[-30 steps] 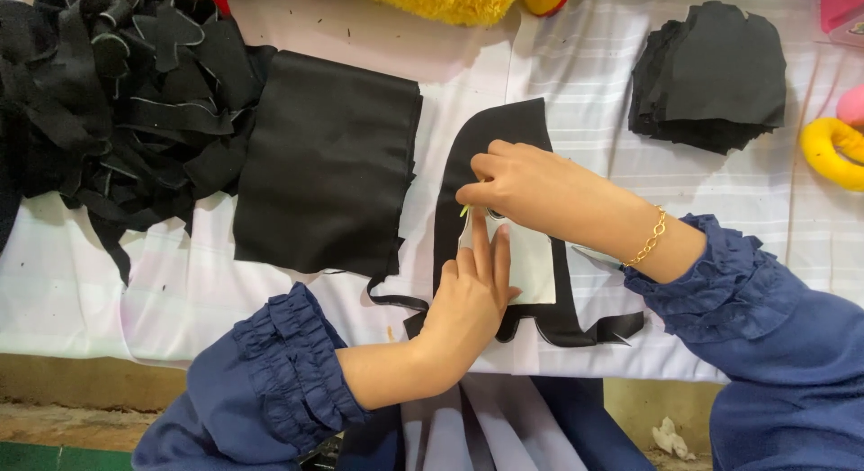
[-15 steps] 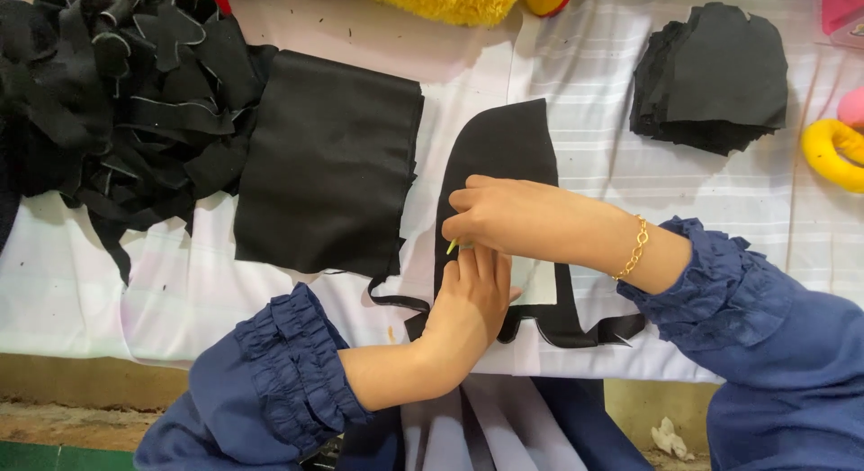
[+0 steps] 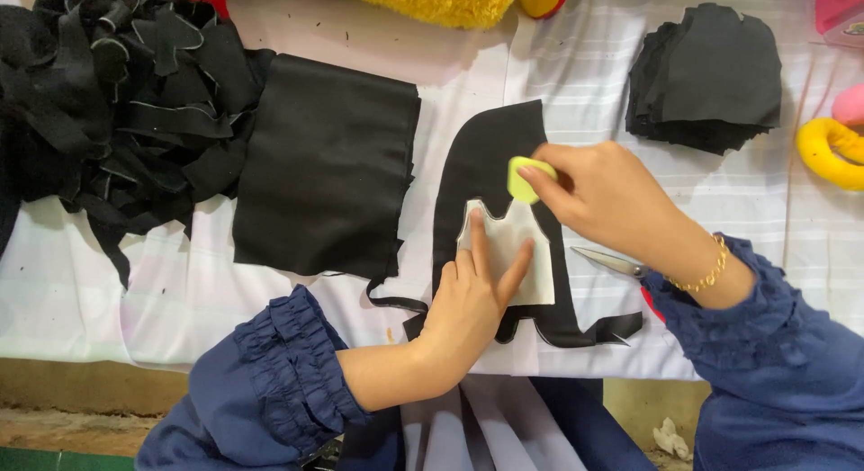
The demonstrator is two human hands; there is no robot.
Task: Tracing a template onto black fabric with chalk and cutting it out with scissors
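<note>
My left hand is pressing flat, fingers spread, on the white pattern lying on black cloth. My right hand is pinching yellow-green chalk at the pattern's far edge.

Things we couldn't see all of

The right hand hid half the scissors (only the blades showed), and the yellow ring was cut off.

Scissors, yellow ring, black scraps.

Single head-worn camera, aimed steeply down at the white table cover from close range. The person's sleeves enter from the bottom edge; the table's far side lies beyond the fingers, toward the top.
</note>
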